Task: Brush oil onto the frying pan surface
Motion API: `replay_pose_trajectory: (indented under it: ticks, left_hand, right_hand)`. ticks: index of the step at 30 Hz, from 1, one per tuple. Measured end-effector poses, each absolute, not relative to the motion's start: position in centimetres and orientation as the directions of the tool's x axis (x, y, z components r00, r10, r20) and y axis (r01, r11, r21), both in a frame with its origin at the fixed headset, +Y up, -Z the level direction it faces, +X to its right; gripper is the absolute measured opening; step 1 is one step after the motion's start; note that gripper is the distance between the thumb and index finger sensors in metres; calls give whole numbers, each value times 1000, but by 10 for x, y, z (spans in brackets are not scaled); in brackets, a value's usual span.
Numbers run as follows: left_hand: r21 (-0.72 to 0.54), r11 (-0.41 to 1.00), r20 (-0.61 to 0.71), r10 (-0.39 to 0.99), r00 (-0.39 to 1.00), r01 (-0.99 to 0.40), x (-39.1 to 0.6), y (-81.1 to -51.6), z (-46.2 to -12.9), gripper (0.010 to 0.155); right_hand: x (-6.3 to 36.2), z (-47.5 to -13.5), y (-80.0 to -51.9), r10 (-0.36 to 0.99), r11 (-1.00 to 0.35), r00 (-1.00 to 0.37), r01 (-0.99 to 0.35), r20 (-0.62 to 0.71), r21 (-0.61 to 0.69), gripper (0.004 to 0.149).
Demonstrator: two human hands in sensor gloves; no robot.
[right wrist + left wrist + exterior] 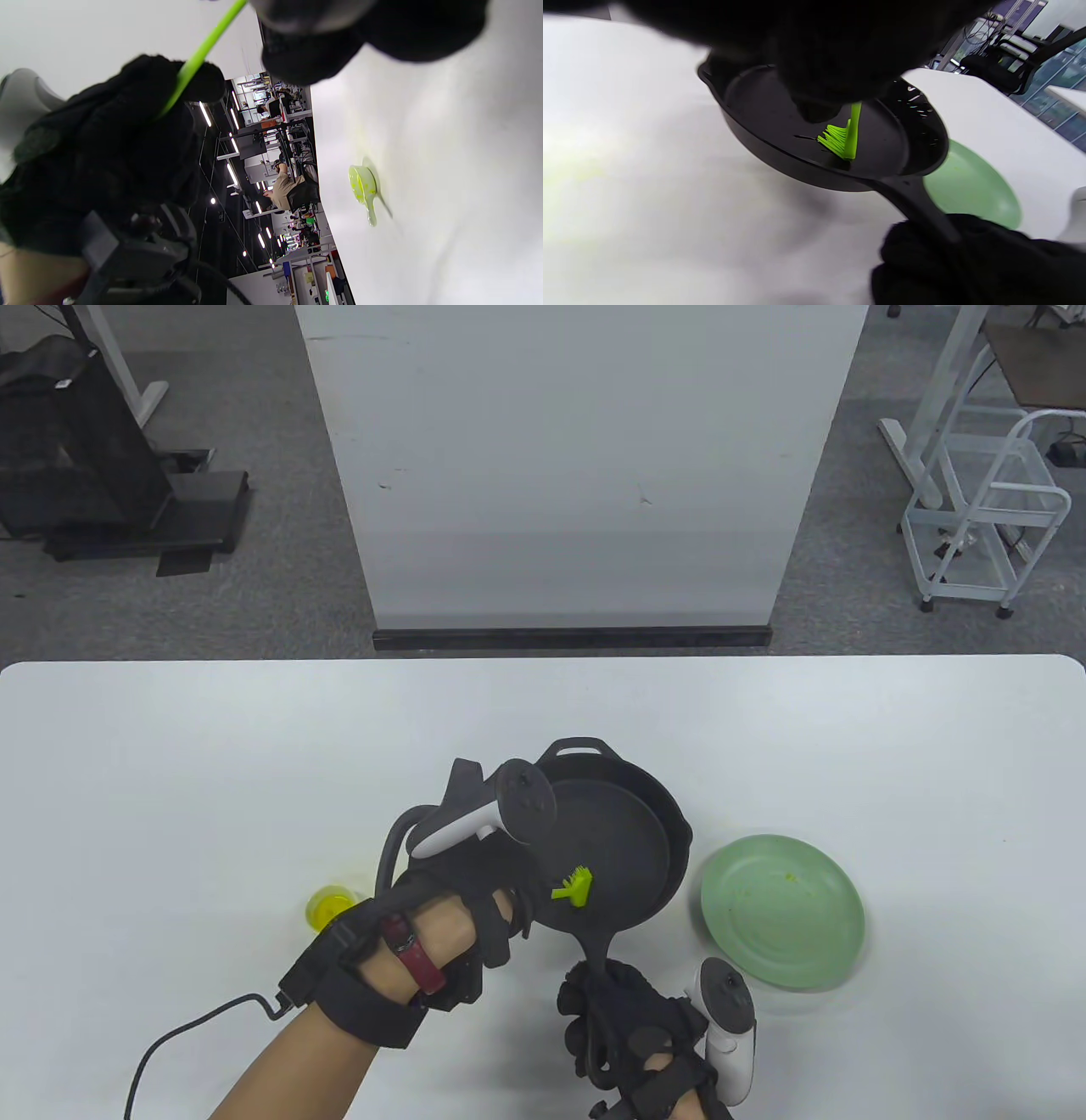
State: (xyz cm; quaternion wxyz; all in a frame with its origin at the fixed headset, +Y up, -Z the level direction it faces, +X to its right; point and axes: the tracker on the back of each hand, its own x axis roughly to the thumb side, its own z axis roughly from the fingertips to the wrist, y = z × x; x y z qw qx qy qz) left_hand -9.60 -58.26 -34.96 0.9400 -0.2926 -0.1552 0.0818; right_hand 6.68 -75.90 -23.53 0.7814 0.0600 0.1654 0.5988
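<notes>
White worktop point(170, 746) fills the lower frame, office floor beyond. Black cast-iron frying pan point(624, 848) sits centre frame, tipped, its handle gripped by the right hand point(632, 1027) at the bottom edge, likely to steady and angle the surface. Left hand point(475, 891) reaches in from lower left, fingers closed round the green silicone brush point(575, 889), bristles down on the pan floor. Small yellow oil dish point(329, 906) lies left of the pan; green plate point(782, 909) right.

pan point(624, 848): black | brush point(575, 889): lime green | plate point(780, 909): pale green (yellowish smears) | table point(254, 746): white
</notes>
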Motion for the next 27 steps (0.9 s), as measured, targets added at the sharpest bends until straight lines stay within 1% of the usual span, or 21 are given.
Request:
replay_pose_trajectory:
  ticks: [2, 3, 5, 8, 10, 12, 14, 17, 27]
  left_hand:
    - [-594, 798, 248, 304, 920, -104, -92, -589, -353, 48]
    - [-611, 781, 229, 332, 915, -130, -90, -592, -354, 48]
    - [-603, 784, 235, 349, 907, -146, -87, -596, -356, 48]
    - [-602, 776, 227, 396, 890, -192, -86, -598, -358, 48]
    - [-609, 755, 211, 451, 867, -245, -87, -598, -361, 48]
    - [-637, 723, 190, 484, 854, -268, -90, -599, -364, 49]
    - [-635, 724, 173, 475, 863, -271, -94, -601, -366, 49]
    - [-634, 740, 150, 404, 903, -225, -105, -605, -370, 48]
    - [-652, 723, 63, 355, 933, -231, -150, -607, -375, 47]
  right_hand:
    - [66, -235, -758, 958, 270, 224, -917, -181, 295, 55]
    - [66, -235, -758, 958, 270, 224, -915, -179, 299, 55]
    - [67, -236, -759, 956, 276, 229, -917, -185, 288, 55]
    - [69, -237, -759, 955, 280, 234, -915, -185, 290, 55]
    - [68, -236, -758, 956, 278, 232, -916, -182, 291, 55]
    - [69, -237, -759, 955, 278, 232, -917, -183, 288, 55]
    - [70, -237, -759, 953, 284, 238, -916, -186, 283, 55]
    - [71, -237, -758, 955, 281, 237, -919, -180, 278, 55]
    - [72, -236, -759, 954, 282, 240, -922, -182, 264, 55]
